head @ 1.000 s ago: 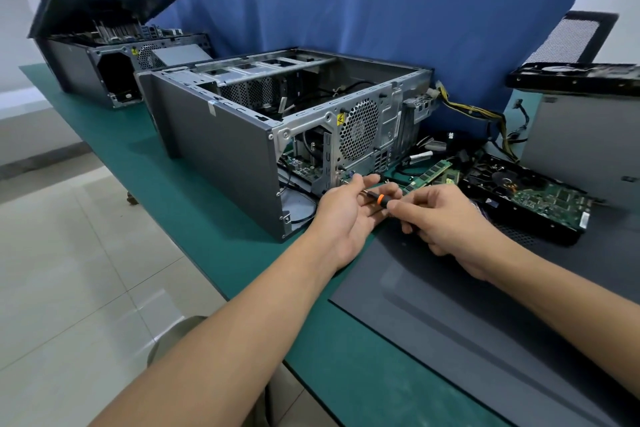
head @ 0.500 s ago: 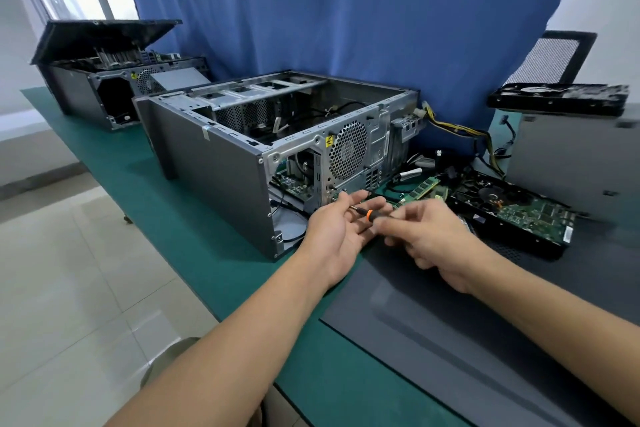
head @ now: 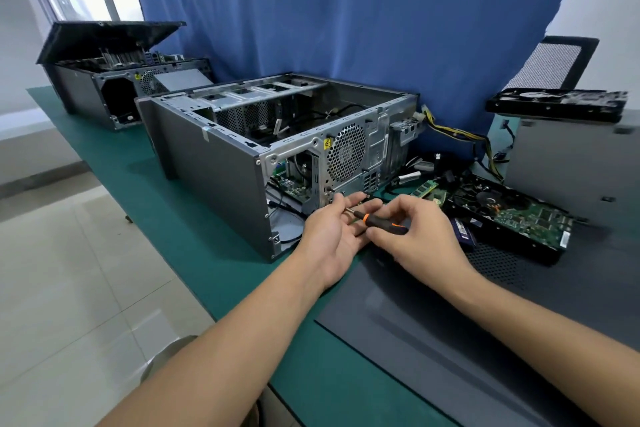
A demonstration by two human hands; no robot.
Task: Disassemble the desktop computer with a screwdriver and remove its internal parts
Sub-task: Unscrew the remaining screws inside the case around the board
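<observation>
desktop computer (head: pixel 214 163): grey, on side, open-topped | screwdriver (head: pixel 379 220): black-orange, tip near rear panel

**Painted steel, bare metal, cloth and plastic**

The computer case (head: pixel 214 163) at centre has a matt grey painted side and a bare, dull-silver sheet-metal rear punched with a fan grille. The screwdriver (head: pixel 384 220) has a black plastic handle with an orange band and a bright metal shaft. The backdrop (head: pixel 346 10) across the top is blue cloth, softly creased. The surface (head: pixel 194 243) is covered in matt green matting. The floor tiles (head: pixel 69 288) at lower left are glossy.
</observation>
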